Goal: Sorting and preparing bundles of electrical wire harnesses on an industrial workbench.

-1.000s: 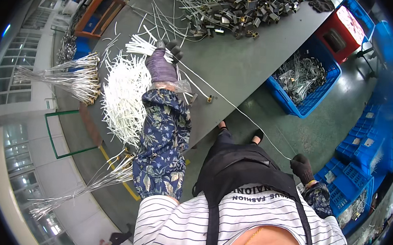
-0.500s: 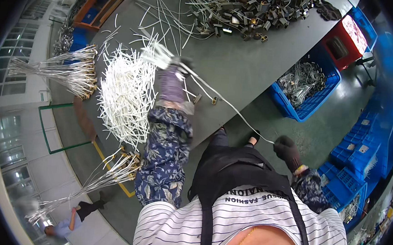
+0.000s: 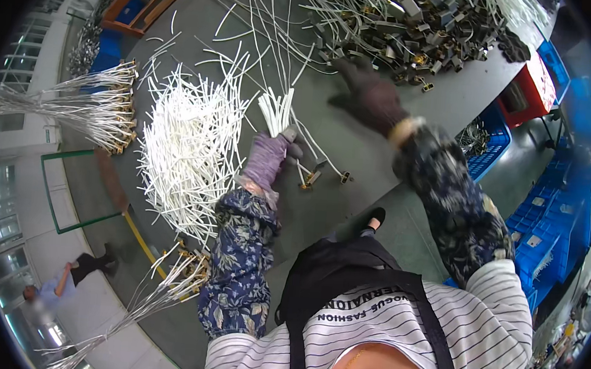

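My left hand (image 3: 270, 157), in a purple glove, is closed around a bunch of short white tubes (image 3: 274, 111) whose ends fan out beyond the fingers. Thin cables run beside this hand to small metal connectors (image 3: 309, 178) lying on the table; whether it grips those cables too, I cannot tell. Out over the table, my right hand (image 3: 370, 97) in a dark brown glove is blurred, its thumb and fingers apart with nothing seen in them. Just past its fingertips lies a heap of dark metal connectors (image 3: 415, 35) with grey cables.
A large pile of loose white tubes (image 3: 192, 150) lies left of my left hand. Bundled cables (image 3: 88, 108) overhang the table's left side, another bundle (image 3: 165, 278) nearer me. A blue crate (image 3: 493, 147) and red box (image 3: 521, 97) stand right. A person (image 3: 73, 272) is far left.
My right hand has let go of a white cable's end at the lower right and swung up over the table toward the connector heap. My left hand keeps the tubes, slightly nearer me.
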The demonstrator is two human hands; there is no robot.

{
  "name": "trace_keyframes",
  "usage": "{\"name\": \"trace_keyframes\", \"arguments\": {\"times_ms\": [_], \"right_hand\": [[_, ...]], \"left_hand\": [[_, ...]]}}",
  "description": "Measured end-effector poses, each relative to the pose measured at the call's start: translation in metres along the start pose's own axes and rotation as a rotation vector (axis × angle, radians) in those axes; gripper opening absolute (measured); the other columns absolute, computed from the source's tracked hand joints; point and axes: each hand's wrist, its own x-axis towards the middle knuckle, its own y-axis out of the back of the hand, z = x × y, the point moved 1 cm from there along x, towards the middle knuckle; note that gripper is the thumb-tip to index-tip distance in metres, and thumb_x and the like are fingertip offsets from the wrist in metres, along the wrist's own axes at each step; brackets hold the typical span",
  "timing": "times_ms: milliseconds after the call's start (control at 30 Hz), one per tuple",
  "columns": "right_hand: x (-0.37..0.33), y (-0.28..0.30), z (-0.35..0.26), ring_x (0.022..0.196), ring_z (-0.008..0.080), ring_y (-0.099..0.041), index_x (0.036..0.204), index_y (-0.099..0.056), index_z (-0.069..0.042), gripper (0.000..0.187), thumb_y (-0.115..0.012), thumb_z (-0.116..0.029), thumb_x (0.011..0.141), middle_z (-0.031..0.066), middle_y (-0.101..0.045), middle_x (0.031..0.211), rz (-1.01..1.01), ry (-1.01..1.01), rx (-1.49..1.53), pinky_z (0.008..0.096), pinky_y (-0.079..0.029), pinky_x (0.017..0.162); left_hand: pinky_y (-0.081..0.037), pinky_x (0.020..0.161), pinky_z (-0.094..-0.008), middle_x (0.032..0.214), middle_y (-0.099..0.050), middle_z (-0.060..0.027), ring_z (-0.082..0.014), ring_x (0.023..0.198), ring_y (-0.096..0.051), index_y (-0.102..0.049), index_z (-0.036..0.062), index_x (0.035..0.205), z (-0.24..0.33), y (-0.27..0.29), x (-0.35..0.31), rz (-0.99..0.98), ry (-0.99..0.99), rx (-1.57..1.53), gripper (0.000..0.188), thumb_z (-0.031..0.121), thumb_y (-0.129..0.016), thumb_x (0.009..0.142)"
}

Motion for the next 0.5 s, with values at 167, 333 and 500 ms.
{"name": "trace_keyframes", "arguments": {"times_ms": [167,333,500], "right_hand": [[0.051,0.003,0.034,0.083,0.0347,-0.06,0.097,-0.06,-0.007,0.026,-0.059,-0.028,0.081,0.0164,-0.061,0.083,-0.149,0.039,-0.087,0.041,-0.049,0.067],[-0.034,0.023,0.028,0.074,0.0311,-0.059,0.089,-0.061,-0.005,0.021,-0.062,-0.025,0.081,0.0146,-0.06,0.082,-0.135,-0.064,0.062,0.0377,-0.047,0.063],[-0.23,0.001,0.045,0.064,0.0267,-0.057,0.077,-0.061,-0.008,0.012,-0.061,-0.011,0.065,0.0077,-0.056,0.07,-0.424,0.172,0.235,0.0361,-0.046,0.055]], "left_hand": [[-0.029,0.037,-0.0205,0.054,-0.047,0.0017,-0.0055,0.04,-0.037,-0.056,0.0036,0.088,-0.027,-0.011,0.019,-0.39,-0.015,-0.573,0.027,0.031,-0.059,0.088],[-0.053,0.062,-0.0384,0.085,-0.061,-0.012,-0.0253,0.074,-0.063,-0.052,0.0057,0.093,-0.006,-0.057,0.002,-0.118,0.065,-0.966,0.02,0.025,-0.054,0.089],[-0.055,0.069,-0.0415,0.093,-0.063,-0.0159,-0.0272,0.077,-0.064,-0.054,0.0029,0.099,-0.018,-0.115,0.021,-0.143,-0.03,-1.028,0.025,0.025,-0.056,0.089]]}}
